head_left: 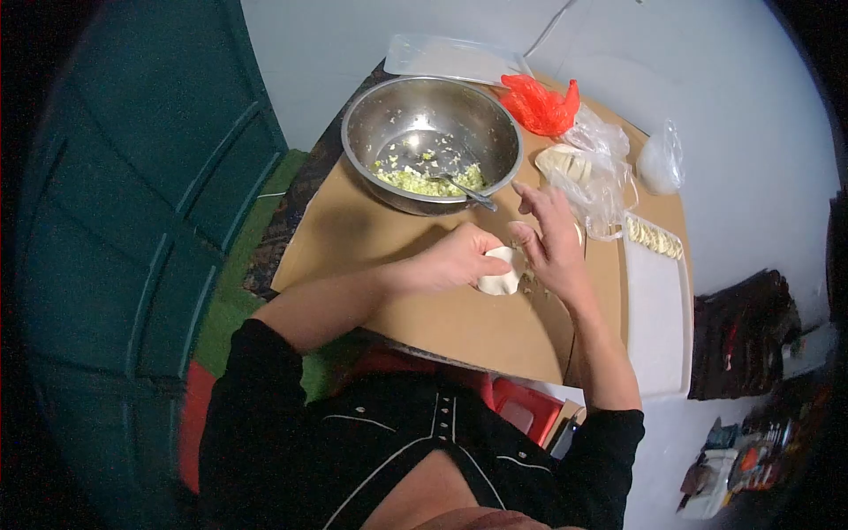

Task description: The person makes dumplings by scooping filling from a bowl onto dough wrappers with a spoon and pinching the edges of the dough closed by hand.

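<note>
A round white dumpling wrapper [501,272] is pinched between the thumb and fingers of my left hand [461,256], held over the cardboard-covered table. My right hand [556,240] is just to the right of it, thumb and fingers apart, holding nothing that I can see. Behind both hands stands a large steel bowl [362,146] with chopped pale-green filling [415,181] low on its near side. A metal spoon [475,196] rests in the filling, its handle over the bowl's rim. More wrappers [565,162] lie partly inside a clear plastic bag [601,194] beyond my right hand.
Folded dumplings [654,238] line the far end of a white tray [655,327] on the right. A red plastic bag [539,104], a tied clear bag [661,159] and a translucent lid [455,58] are at the back. Near the front edge, below the table, is a red container [527,409].
</note>
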### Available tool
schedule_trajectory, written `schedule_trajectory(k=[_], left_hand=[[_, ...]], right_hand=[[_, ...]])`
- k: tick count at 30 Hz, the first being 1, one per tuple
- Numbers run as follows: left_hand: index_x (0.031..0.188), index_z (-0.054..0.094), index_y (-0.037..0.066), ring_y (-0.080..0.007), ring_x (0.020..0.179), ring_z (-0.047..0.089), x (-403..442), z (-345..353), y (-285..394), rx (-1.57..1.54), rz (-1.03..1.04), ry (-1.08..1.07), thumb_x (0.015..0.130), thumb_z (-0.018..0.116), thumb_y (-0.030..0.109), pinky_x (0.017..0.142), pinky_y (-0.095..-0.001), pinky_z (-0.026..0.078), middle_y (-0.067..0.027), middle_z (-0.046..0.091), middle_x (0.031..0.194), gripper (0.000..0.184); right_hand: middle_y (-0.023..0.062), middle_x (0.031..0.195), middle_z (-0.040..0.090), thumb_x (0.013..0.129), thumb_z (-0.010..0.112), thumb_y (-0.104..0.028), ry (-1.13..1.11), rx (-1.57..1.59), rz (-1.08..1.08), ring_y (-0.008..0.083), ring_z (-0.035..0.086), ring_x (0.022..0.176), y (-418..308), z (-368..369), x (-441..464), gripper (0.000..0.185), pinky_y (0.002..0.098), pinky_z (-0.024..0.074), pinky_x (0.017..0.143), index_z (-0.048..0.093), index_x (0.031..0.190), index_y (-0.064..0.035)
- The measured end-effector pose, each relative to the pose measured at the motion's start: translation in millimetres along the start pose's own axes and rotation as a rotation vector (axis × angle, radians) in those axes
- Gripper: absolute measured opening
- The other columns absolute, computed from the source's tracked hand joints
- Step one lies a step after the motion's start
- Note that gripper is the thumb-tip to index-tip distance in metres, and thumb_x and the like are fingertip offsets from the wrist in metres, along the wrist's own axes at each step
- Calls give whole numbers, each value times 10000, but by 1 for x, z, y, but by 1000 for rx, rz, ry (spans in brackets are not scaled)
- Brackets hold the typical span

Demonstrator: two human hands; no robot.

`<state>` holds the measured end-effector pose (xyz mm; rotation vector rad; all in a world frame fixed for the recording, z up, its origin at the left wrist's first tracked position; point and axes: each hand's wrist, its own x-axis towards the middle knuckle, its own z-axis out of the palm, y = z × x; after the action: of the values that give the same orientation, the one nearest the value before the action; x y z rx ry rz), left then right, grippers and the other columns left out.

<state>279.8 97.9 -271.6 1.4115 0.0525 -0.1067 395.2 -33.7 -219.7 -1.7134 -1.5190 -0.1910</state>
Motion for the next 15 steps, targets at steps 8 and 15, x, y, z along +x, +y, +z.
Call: schedule_trajectory(k=[8,15], left_hand=[[852,660,-2,-69,643,541,-44,4,12,393,163,71,866,572,149,587,-269,433,-41,632,686,176],[837,643,-18,-76,624,516,-85,-6,17,370,167,188,861,576,155,560,-288,420,-84,620,667,187]], right_hand=[[132,928,514,793,666,-232,-192,-236,-263,305,461,867,-6,9,45,416,414,390,765,562,1144,-34],[119,865,524,733,652,-69,-231,-216,-283,298,475,845,-6,15,61,263,402,398,750,612,990,-35]])
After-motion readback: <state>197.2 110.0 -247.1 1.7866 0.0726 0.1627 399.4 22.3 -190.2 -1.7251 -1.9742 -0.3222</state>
